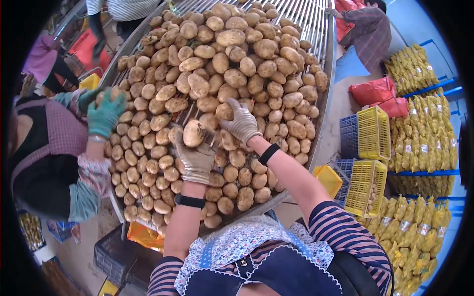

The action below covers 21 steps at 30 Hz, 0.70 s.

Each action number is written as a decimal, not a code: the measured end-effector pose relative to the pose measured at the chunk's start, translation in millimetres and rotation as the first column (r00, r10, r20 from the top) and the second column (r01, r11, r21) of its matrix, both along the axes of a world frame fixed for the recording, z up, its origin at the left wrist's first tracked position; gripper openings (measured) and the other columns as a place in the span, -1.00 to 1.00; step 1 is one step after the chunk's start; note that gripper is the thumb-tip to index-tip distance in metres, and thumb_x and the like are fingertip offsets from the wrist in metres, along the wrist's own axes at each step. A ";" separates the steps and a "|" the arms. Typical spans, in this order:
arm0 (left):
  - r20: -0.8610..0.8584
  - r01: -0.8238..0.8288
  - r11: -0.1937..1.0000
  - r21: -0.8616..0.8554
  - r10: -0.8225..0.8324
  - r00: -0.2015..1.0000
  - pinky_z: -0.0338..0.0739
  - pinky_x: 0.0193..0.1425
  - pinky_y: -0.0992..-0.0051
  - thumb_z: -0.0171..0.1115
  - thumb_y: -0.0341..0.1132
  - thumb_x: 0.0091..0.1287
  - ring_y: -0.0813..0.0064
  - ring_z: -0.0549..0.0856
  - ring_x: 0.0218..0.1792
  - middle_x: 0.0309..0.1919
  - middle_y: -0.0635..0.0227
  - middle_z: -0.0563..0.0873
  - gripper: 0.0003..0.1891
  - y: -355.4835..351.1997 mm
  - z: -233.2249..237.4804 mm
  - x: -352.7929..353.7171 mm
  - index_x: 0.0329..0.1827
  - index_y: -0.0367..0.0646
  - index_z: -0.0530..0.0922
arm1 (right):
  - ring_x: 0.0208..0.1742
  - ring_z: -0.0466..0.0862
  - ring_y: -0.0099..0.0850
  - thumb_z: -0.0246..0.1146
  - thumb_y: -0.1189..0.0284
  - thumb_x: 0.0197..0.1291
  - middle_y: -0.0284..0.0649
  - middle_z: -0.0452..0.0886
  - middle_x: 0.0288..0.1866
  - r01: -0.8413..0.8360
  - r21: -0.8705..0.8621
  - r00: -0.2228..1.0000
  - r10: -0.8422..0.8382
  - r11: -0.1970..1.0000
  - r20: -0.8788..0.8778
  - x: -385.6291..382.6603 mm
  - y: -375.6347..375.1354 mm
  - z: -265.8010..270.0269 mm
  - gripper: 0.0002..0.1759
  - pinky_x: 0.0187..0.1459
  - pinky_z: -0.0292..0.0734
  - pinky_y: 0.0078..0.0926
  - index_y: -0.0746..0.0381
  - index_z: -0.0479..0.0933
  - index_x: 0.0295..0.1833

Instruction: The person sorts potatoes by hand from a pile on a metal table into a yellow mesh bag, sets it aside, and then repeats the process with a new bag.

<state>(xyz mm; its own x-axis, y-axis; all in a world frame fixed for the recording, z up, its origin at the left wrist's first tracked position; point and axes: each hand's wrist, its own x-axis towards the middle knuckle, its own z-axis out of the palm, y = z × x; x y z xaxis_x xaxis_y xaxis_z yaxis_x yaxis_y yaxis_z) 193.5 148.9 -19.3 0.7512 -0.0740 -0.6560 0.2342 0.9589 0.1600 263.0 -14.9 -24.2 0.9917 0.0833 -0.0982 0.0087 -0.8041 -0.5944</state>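
Note:
My left hand (196, 158), in a pale work glove and with a dark wristband, is closed round a potato (193, 133) raised above the pile. To its right my right hand (243, 124), gloved the same way, reaches down into the heap. Its thumb and fingers curl round another potato (224, 112) that lies among the others. Brown, soil-marked potatoes (231, 37) cover the sorting table and are heaped highest at the far end. Between my hands a small gap shows part of the table's bars.
Metal bars (308, 19) and a side rail (330, 64) form the table. A co-worker's green-gloved hand (106, 114) touches potatoes at the left. Yellow crates (374, 133), a red sack (373, 91) and racks of yellow net bags (423, 133) stand at the right. Dark crates (116, 254) sit below left.

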 end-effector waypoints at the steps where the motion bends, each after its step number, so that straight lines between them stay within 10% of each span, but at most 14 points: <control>1: -0.037 0.025 1.000 0.002 -0.025 0.999 0.49 0.17 0.01 0.06 0.38 0.21 0.16 0.70 -0.05 -0.22 0.31 0.75 -0.31 -0.1 -15.7 -18.0 0.05 -0.05 0.62 | 0.13 0.61 0.08 0.41 0.07 0.01 0.16 0.47 0.24 0.070 0.105 0.998 -0.070 0.992 -0.005 -14.9 -0.4 -0.9 -0.21 0.12 0.57 -0.12 0.11 0.35 0.36; 4: -0.115 0.033 0.981 0.189 -0.011 0.993 0.31 0.35 -0.23 0.02 0.35 0.20 0.08 0.48 0.27 0.20 0.17 0.57 -0.29 -26.8 2.4 -60.9 0.23 0.03 0.53 | 0.13 0.62 0.02 0.35 0.00 0.10 0.14 0.44 0.27 0.140 0.296 0.985 -0.165 0.945 0.059 -45.1 1.1 -17.2 -0.26 0.17 0.53 -0.18 0.09 0.35 0.34; 8: 0.061 -0.032 0.999 0.013 0.032 0.998 0.19 0.41 -0.35 0.06 0.31 0.18 0.07 0.39 0.36 0.35 0.15 0.44 -0.25 -34.7 -0.7 -72.3 0.36 0.07 0.43 | 0.04 0.59 -0.26 0.35 0.01 0.14 -0.18 0.58 0.04 0.399 0.783 0.902 -0.356 0.476 -0.244 -79.7 -5.3 -26.7 -0.34 0.10 0.52 -0.28 0.06 0.38 0.28; 10: 0.035 -0.036 0.993 0.112 0.032 0.999 0.24 0.37 -0.36 0.06 0.28 0.22 0.08 0.46 0.33 0.29 0.16 0.54 -0.31 -35.7 0.2 -75.6 0.29 0.03 0.50 | 0.07 0.56 -0.33 0.36 0.02 0.13 -0.28 0.58 0.06 0.620 0.780 0.777 -0.073 -0.085 -0.625 -96.2 -28.4 -14.9 -0.36 0.09 0.51 -0.25 0.03 0.41 0.26; 12: 0.458 0.210 0.972 -0.107 -0.139 0.878 0.27 0.34 -0.36 0.07 0.27 0.24 0.11 0.55 0.26 0.11 0.19 0.68 -0.36 -29.1 -19.9 -77.9 0.17 -0.04 0.57 | 0.14 0.51 -0.31 0.33 -0.04 0.13 -0.31 0.54 0.17 0.498 0.861 0.864 -0.019 -0.105 -0.502 -115.9 -59.8 -32.7 -0.37 0.07 0.48 -0.12 -0.02 0.42 0.26; 14: 0.314 0.218 0.975 0.046 -0.222 0.923 0.42 0.31 -0.14 0.11 0.26 0.24 0.16 0.67 0.10 -0.01 0.19 0.74 -0.40 -60.2 3.2 -86.9 -0.01 -0.10 0.65 | 0.20 0.50 -0.31 0.29 -0.11 0.14 -0.35 0.51 0.22 0.530 0.781 0.846 0.147 -0.330 -0.512 -149.7 -95.6 9.1 -0.35 0.09 0.49 -0.05 -0.03 0.43 0.26; 17: 0.511 0.430 0.877 -0.216 -0.274 0.815 0.40 0.35 -0.04 0.05 0.25 0.29 0.20 0.68 0.00 -0.12 0.21 0.73 -0.39 -111.1 -3.8 -95.9 -0.03 -0.17 0.64 | 0.20 0.54 -0.37 0.28 -0.16 0.14 -0.35 0.55 0.19 0.438 0.801 0.889 0.067 -0.409 -0.452 -188.3 -159.9 33.7 -0.30 0.21 0.49 -0.15 0.00 0.42 0.28; 21: 0.617 0.617 0.786 -0.034 -0.469 0.632 0.26 0.39 -0.28 -0.05 0.11 0.47 0.28 0.72 -0.07 -0.25 0.35 0.74 -0.45 -204.6 -17.7 -128.6 0.25 -0.17 0.48 | 0.19 0.57 -0.32 0.25 -0.08 0.24 -0.29 0.56 0.17 0.236 0.768 0.926 -0.101 -0.595 -0.363 -240.8 -238.4 37.5 -0.37 0.23 0.53 -0.07 0.07 0.42 0.28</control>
<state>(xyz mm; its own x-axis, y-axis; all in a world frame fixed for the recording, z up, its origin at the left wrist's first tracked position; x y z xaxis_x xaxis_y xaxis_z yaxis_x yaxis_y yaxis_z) 64.9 -55.8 -36.9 0.7365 -0.6746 -0.0501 0.6648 0.7082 0.2378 22.2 -253.3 13.3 0.9671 -0.0715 -0.2441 -0.0072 0.9516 -0.3074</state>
